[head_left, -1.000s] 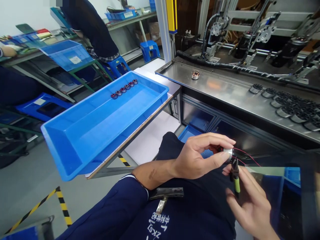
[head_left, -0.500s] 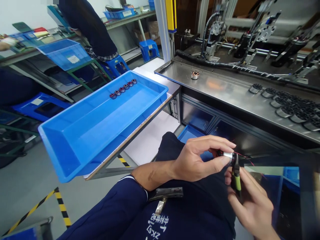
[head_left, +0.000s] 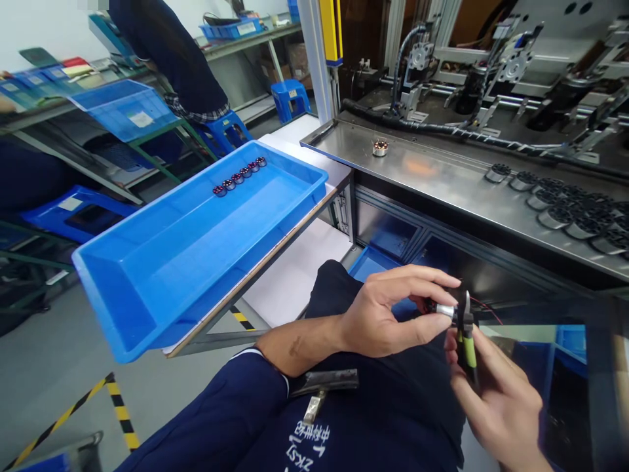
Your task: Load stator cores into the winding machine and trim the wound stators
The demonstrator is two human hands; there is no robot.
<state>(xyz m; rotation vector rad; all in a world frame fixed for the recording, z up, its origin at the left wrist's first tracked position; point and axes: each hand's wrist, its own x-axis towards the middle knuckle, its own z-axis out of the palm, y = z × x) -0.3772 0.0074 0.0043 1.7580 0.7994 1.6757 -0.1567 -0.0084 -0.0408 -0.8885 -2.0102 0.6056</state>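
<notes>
Between the thumb and fingers of my left hand (head_left: 388,308) is a small motor stator (head_left: 445,311) with a silvery ring, held on its side above my lap. My right hand (head_left: 498,393) is wrapped round cutting pliers with green and black handles (head_left: 468,347). Their jaws stand upright beside the stator's right end, and they look parted. Thin red wires trail off to the right behind the jaws. Part of the stator is hidden by my left fingers.
A blue tray (head_left: 196,308) on the left table holds a row of several stators (head_left: 240,177). One copper-wound stator (head_left: 380,148) stands on the metal bench (head_left: 442,190), with several black-topped ones (head_left: 555,213) at right. A co-worker (head_left: 167,52) sits beyond.
The pliers have shifted slightly right, and their jaws have parted beside the stator. My left hand keeps its hold. The camera view has moved a little.
</notes>
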